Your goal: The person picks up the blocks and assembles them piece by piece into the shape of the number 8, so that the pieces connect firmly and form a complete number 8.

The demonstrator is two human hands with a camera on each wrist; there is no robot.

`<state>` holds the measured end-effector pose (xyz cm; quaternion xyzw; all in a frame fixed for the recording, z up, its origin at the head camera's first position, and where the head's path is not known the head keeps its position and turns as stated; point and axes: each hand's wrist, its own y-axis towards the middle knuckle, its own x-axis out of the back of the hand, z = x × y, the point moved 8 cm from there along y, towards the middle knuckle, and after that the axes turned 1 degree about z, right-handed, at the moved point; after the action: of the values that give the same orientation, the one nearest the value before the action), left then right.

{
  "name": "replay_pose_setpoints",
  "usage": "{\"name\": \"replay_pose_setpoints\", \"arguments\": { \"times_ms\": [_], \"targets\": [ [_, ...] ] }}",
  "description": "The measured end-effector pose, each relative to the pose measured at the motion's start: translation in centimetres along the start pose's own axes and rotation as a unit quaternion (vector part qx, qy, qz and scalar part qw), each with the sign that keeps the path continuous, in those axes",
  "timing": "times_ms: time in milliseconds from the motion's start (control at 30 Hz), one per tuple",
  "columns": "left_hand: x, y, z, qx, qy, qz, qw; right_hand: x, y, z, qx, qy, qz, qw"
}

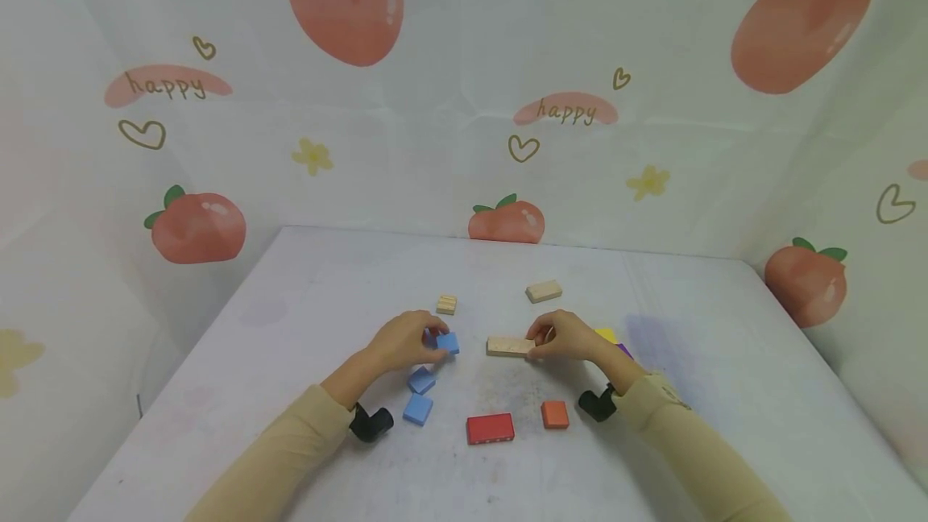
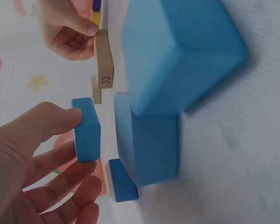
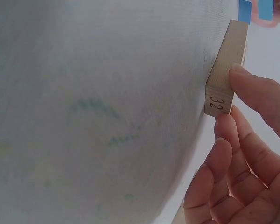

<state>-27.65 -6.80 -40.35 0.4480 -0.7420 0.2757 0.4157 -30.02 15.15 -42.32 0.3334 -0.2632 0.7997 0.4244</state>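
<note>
My left hand (image 1: 406, 341) pinches a small blue block (image 2: 86, 130) between thumb and fingers; in the left wrist view it is lifted off the table. Two more blue blocks lie near that wrist, one (image 1: 422, 380) behind the other (image 1: 418, 408). A further blue block (image 2: 122, 179) shows beyond them in the left wrist view. With thumb and fingertips, my right hand (image 1: 565, 337) holds one end of a long plain wooden block (image 1: 507, 346). Its end face carries the number 32, seen in the right wrist view. A gap separates the two held blocks.
Farther back stand a small ridged wooden piece (image 1: 447, 304) and another wooden block (image 1: 544, 291). Toward the front lie a red block (image 1: 490, 428) and an orange block (image 1: 555, 415). Yellow (image 1: 606, 335) and purple (image 1: 623, 351) pieces are partly hidden behind the right wrist. A printed curtain (image 1: 435, 119) hangs behind the table.
</note>
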Motion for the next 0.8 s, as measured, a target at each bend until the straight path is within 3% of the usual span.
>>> {"name": "replay_pose_setpoints", "arguments": {
  "times_ms": [333,800],
  "targets": [
    [-0.2,1.2,-1.4,-0.017,0.007,0.004,0.9998,-0.1,0.0,0.0,0.001,-0.003,0.003,1.0000],
    [-0.8,3.9,-3.0,-0.040,0.079,0.005,0.9961,-0.2,0.0,0.0,-0.007,0.004,0.010,0.9999]
  ]
}}
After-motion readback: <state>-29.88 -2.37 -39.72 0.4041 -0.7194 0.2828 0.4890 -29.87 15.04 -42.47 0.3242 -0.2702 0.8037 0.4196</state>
